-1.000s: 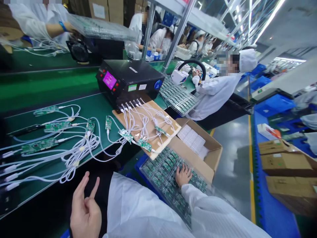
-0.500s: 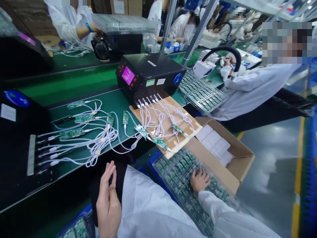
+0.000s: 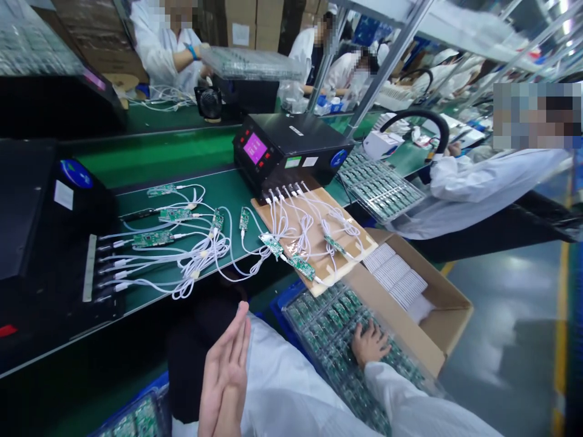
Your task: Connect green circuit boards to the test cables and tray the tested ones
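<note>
My right hand (image 3: 371,345) rests with spread fingers on a clear plastic tray (image 3: 291,308) filled with green circuit boards. It grips nothing that I can see. Above my lap, my left hand (image 3: 228,370) is raised with its fingers stretched out, and nothing shows in it. Beyond it, on the green bench, lie several circuit boards (image 3: 152,238) plugged into white cables (image 3: 200,261). A black box with a pink screen (image 3: 255,147) feeds more white cables over a brown board (image 3: 314,237), where further circuit boards lie.
A cardboard box (image 3: 444,328) holding stacked white items (image 3: 396,273) stands right of the tray. Another black box (image 3: 40,212) is at the left. A second tray of boards (image 3: 382,188) sits by a co-worker's white sleeve (image 3: 492,176). More boards (image 3: 141,422) lie at bottom left.
My left hand has shifted right and turned, its fingers now tilting to the right. My right hand stays on the tray. The view has swung slightly left.
</note>
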### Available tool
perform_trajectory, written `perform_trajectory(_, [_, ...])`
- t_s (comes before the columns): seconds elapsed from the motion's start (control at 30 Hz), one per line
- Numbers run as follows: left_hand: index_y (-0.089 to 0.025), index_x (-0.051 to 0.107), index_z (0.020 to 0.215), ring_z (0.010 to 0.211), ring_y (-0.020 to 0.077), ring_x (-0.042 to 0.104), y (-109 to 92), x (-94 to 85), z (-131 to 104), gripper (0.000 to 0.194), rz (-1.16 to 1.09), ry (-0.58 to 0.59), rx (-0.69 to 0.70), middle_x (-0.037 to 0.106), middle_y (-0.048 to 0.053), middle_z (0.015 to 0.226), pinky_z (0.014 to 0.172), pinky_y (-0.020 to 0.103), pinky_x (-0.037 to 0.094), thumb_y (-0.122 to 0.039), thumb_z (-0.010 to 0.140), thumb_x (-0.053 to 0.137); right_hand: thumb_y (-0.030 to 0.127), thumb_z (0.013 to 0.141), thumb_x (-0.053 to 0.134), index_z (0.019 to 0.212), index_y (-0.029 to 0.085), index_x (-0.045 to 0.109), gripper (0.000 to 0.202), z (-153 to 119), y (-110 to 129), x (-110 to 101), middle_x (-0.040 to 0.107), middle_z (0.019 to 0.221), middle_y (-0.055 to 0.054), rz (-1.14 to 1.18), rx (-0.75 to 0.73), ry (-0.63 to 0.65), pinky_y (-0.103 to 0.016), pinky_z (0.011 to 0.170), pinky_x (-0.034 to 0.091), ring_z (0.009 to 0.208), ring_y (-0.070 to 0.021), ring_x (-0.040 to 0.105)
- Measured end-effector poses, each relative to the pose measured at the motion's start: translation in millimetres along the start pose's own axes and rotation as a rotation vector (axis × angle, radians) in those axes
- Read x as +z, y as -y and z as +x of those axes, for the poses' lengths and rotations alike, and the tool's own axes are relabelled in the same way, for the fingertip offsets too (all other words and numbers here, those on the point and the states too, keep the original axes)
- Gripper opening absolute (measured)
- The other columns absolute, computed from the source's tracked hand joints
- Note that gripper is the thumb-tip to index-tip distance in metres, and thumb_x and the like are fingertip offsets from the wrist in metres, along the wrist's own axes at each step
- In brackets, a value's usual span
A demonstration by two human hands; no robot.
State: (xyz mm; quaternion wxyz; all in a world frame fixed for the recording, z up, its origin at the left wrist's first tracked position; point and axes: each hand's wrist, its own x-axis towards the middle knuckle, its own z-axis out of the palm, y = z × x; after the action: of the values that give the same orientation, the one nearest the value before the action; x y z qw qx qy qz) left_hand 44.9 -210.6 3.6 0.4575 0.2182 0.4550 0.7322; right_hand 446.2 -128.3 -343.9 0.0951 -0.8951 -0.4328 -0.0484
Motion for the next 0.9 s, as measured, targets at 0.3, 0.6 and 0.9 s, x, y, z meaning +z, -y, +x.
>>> perform_trajectory(0.3, [-0.027, 0.074, 0.107, 0.144, 0.0413, 0.049, -1, 0.6, -11, 0.02, -0.085, 0.058, -0.026, 0.071, 0.013, 0.132, 0.11, 0.074, 0.044, -0.028, 0.1, 0.055, 0.047, 0.097, 0.034, 0.153, 0.014, 0.049, 0.066, 4, -3, 0, 0.047, 0.158, -0.02, 0.053, 0.063, 0.092, -0.07, 0.12, 0.021, 0.155, -0.0422, 0.027])
perform_trajectory(0.6, [-0.026, 0.073, 0.109, 0.141, 0.0355, 0.054, 8, -3.2, -6, 0.024, -0.175, 0.183, 0.02, 0.072, 0.014, 0.124, 0.103, 0.057, 0.057, -0.028, 0.104, 0.049, 0.055, 0.093, 0.029, 0.151, 0.013, 0.052, 0.075, 12, -14, 9, 0.045, 0.16, -0.021, 0.106, 0.093, 0.14, -0.071, 0.121, 0.02, 0.155, -0.0439, 0.026])
perform_trajectory(0.9, [-0.027, 0.07, 0.102, 0.139, 0.032, 0.055, 13, -9.7, -2, 0.023, -0.288, 0.295, 0.006, 0.074, 0.012, 0.119, 0.1, 0.054, 0.059, -0.022, 0.103, 0.048, 0.072, 0.079, 0.018, 0.156, 0.035, 0.046, 0.09, 15, -7, 2, 0.05, 0.157, -0.016, 0.16, 0.163, 0.138, -0.066, 0.123, 0.02, 0.156, -0.04, 0.029])
